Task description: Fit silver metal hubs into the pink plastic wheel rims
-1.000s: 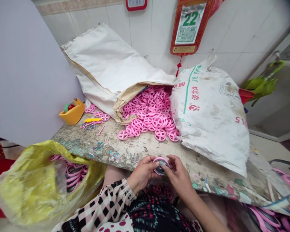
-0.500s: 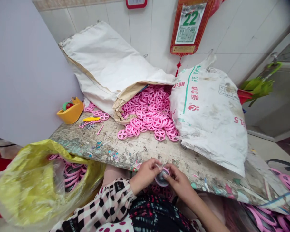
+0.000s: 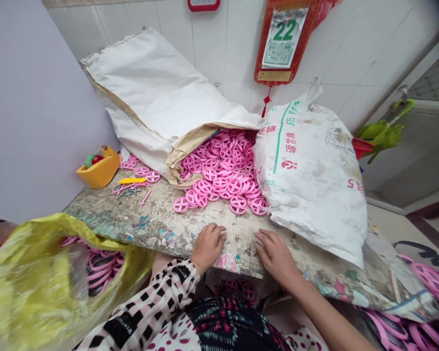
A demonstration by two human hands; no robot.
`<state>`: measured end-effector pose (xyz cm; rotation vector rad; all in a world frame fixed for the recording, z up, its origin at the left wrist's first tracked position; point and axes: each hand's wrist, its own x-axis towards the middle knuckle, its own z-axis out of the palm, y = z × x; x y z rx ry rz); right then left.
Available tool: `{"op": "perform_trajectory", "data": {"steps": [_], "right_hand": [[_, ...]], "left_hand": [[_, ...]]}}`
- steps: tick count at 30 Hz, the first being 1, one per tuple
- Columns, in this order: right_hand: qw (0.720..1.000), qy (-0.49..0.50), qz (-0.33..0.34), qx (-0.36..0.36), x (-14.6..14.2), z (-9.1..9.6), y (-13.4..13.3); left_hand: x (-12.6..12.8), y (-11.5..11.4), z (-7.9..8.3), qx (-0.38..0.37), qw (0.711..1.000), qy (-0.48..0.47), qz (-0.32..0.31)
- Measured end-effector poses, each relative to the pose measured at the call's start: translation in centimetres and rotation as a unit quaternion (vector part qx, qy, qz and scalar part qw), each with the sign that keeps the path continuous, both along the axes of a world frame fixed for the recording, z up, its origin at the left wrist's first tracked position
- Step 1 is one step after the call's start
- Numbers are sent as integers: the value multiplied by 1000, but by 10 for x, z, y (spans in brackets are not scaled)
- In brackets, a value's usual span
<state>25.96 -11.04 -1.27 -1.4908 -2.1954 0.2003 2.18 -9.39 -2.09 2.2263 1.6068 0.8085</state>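
Wheel pile (image 3: 227, 170) looks unworked; dark-filled rings (image 3: 104, 265) left of it seem done; left hand (image 3: 208, 247), right hand (image 3: 277, 257) before it, empty, loosely spread.

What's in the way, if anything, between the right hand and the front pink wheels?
Nothing visible: only tabletop lies between the right hand and the front pink wheels. The white bag with red writing sits off to the right of them.

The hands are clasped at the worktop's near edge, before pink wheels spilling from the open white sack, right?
Not clasped: the head view shows the left hand and right hand apart at the worktop's near edge, before pink wheels spilling from the open white sack.
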Motion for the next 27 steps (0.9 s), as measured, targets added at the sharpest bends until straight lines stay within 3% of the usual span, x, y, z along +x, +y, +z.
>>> {"op": "perform_trajectory", "data": {"steps": [6, 11, 17, 21, 27], "right_hand": [[997, -55, -13, 60, -31, -2, 74], [994, -54, -88, 26, -57, 22, 137], [989, -58, -138, -7, -64, 43, 199], [987, -78, -129, -54, -67, 45, 221], [974, -109, -122, -154, -68, 41, 226]], "left_hand": [[0, -3, 0, 11, 1000, 2, 5], [-1, -3, 1, 6, 1000, -12, 8], [0, -5, 0, 0, 999, -32, 12], [-1, -5, -3, 4, 999, -44, 18], [-2, -4, -3, 6, 998, -57, 18]]}}
